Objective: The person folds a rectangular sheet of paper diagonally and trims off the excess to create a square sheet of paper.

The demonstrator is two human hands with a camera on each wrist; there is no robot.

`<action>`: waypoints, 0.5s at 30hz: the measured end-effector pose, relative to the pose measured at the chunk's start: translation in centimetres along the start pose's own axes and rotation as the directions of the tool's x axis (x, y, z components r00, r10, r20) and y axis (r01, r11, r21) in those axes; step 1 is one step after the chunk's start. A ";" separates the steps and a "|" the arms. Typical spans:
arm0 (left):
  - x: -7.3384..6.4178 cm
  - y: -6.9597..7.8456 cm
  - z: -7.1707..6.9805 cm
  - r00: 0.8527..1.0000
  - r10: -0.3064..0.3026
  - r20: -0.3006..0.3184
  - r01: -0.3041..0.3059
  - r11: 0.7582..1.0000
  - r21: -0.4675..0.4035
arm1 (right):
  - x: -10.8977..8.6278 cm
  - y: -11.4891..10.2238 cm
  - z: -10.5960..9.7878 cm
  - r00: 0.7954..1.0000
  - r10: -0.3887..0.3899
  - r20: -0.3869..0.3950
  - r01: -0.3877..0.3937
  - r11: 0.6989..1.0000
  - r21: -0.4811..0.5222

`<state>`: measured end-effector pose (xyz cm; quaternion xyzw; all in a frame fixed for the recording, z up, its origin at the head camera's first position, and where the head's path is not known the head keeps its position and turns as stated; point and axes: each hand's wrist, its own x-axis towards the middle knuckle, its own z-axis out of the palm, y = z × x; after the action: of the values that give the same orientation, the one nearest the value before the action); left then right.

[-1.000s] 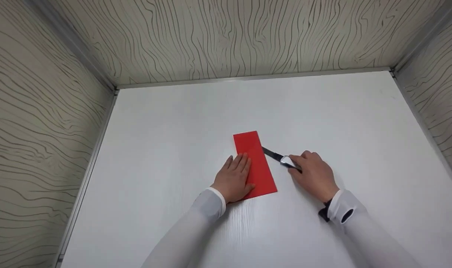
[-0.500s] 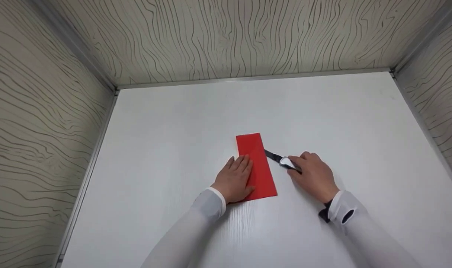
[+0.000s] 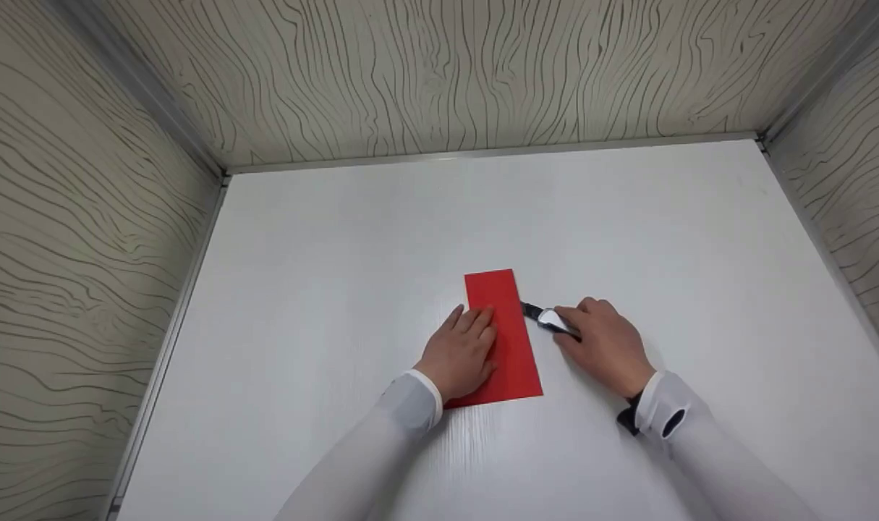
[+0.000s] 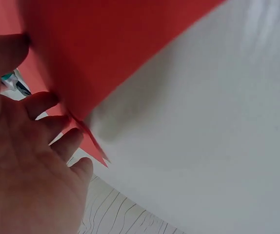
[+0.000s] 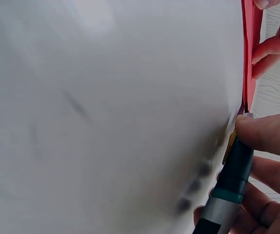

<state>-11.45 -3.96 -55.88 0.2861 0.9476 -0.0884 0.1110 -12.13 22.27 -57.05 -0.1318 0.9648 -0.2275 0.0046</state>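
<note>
A folded sheet of red paper (image 3: 510, 354) lies on the white table in the head view. My left hand (image 3: 457, 354) rests on its left part with the fingers spread over the top. In the left wrist view, the layers of the red paper (image 4: 106, 44) stand slightly apart at one corner. My right hand (image 3: 607, 346) grips a utility knife (image 3: 553, 319), thumb on top of the handle. The knife (image 5: 235, 168) has a dark green and grey handle in the right wrist view. Its tip meets the paper's right edge; most of the blade is hidden there.
The white table (image 3: 338, 239) extends around both hands. Wood-grain patterned panels (image 3: 439, 79) stand behind it and at both sides, with a grey metal strip (image 3: 482, 153) along the back edge.
The red paper has slid toward me and slightly right under my left hand, whose fingers have bent a little. Less of the knife's blade shows; the right hand has shifted slightly left.
</note>
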 end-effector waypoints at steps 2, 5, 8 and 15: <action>-0.1 0.0 -0.1 1.000 -0.005 0.008 0.005 1.000 -0.001 | 0.0 0.0 0.0 1.000 -0.003 -0.001 0.003 1.000 0.004; -0.1 0.0 -0.1 1.000 -0.006 0.014 0.006 1.000 -0.010 | 0.1 -0.1 0.0 1.000 -0.008 -0.008 0.008 1.000 0.003; -0.2 0.0 -0.1 1.000 -0.005 0.021 0.005 1.000 -0.021 | 0.2 0.0 0.1 1.000 -0.015 -0.016 0.015 1.000 -0.002; 0.0 0.1 0.0 0.999 -0.008 0.033 0.011 0.998 -0.066 | 0.1 0.1 0.0 1.000 -0.003 -0.002 0.003 1.000 -0.016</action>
<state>-11.36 -3.89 -55.86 0.2762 0.9494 -0.0622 0.1355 -12.27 22.30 -57.04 -0.1331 0.9664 -0.2199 0.0021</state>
